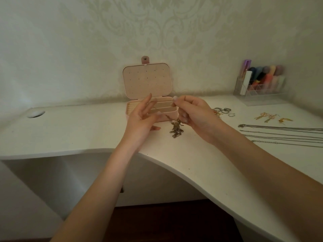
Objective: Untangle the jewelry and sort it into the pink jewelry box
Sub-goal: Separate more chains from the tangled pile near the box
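The pink jewelry box stands open against the wall, its perforated lid upright and its ridged tray partly hidden behind my hands. My left hand and my right hand are raised in front of it, each pinching a thin chain. A tangled bronze clump of jewelry hangs from that chain and rests on the white desk between my hands. Several rings, gold dangling earrings and straightened silver chains lie to the right.
A clear organizer with coloured items stands at the back right by the wall. A round cable hole sits in the desk at the left. The desk's front edge curves toward me on the right.
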The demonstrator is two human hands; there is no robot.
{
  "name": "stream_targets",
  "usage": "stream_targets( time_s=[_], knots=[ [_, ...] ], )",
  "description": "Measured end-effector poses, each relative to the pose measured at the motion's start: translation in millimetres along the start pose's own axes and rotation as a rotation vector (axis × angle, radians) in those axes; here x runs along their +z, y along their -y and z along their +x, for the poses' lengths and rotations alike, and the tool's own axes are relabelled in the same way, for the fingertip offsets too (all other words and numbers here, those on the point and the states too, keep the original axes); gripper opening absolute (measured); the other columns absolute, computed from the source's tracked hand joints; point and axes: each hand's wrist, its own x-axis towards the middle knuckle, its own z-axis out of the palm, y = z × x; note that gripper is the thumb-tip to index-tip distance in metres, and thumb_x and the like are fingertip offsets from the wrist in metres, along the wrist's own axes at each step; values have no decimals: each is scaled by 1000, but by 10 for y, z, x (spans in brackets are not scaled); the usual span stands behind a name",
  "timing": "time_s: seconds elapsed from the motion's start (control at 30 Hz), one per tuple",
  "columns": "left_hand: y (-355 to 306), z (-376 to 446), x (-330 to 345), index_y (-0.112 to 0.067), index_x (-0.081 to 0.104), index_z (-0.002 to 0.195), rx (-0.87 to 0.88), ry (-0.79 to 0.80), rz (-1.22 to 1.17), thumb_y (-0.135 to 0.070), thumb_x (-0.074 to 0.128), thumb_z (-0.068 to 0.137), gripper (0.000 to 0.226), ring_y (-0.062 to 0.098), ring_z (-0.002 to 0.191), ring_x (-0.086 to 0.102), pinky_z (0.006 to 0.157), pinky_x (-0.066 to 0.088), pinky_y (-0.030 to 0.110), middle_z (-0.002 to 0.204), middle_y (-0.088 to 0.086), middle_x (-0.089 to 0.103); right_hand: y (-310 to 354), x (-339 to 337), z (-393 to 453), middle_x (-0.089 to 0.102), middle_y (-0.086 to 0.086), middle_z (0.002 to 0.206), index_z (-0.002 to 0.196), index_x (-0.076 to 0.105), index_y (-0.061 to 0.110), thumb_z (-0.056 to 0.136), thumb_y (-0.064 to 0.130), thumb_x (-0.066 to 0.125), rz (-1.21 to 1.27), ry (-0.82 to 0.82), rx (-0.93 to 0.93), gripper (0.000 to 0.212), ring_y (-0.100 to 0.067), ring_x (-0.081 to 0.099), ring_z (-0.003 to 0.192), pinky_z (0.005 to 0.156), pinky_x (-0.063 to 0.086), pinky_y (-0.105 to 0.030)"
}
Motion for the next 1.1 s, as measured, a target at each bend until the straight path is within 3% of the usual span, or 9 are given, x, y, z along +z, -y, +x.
stream_targets(
  time_s=[0.13,0.2,0.27,0.4,0.53,0.67,0.8,0.93,1.1],
  knots=[
    [15,10,-16,-20,41,138,126,-143,122,-5,70,81,65,2,86,60,85,52,23,128,-2,56,3,11,-7,43,5,46,84,66,11,96,25,54,-151,-30,-90,21,-8,35,39,45,40,-24],
    [19,13,-10,-21,41,134,173,-212,261,-14,76,77,68,2,85,55,79,50,13,119,-3,50,4,19,-9,43,2,48,85,64,10,96,24,55,-140,-67,-101,21,-5,37,35,62,53,-45],
    [9,11,0,-21,40,135,127,-206,246,-19,78,76,70,2,89,54,73,47,7,116,-3,46,23,15,-12,42,-3,53,87,63,8,97,23,53,-66,-100,-91,21,-4,40,35,79,55,-50],
    [-1,30,50,-16,56,124,94,14,298,-22,66,86,40,-6,97,58,80,45,7,115,-8,58,34,-20,-6,54,-3,61,89,59,10,99,22,47,125,-48,-72,20,-16,60,54,66,56,-26],
    [13,28,129,-19,65,107,74,343,354,-13,63,89,19,-4,100,61,89,45,13,106,-9,68,21,-2,10,55,-3,67,91,58,10,100,23,43,254,61,-34,21,-19,62,67,75,55,-28],
    [23,26,133,-7,66,87,68,450,430,-12,61,90,8,2,74,59,71,45,17,79,-3,70,55,26,1,56,-1,69,92,59,12,100,24,43,273,103,-25,22,-17,61,66,78,54,-28],
    [20,39,57,-10,65,86,-26,285,104,-7,64,86,4,18,87,67,86,51,27,86,9,72,88,-43,-3,52,0,68,93,61,14,99,25,46,229,39,-41,19,-11,55,56,70,52,-31],
    [-11,30,44,-15,60,78,-58,242,15,-8,61,87,12,7,69,66,67,53,18,70,-5,71,100,-69,2,50,-1,67,95,62,12,98,23,49,235,-22,-39,17,-10,54,52,71,56,-32],
    [-40,20,55,-12,56,81,-74,217,-37,-10,54,93,12,10,53,58,52,53,23,58,-5,61,56,-34,19,56,-4,65,90,61,7,97,18,53,123,-190,-54,15,-14,60,56,68,60,-33]
  ],
)
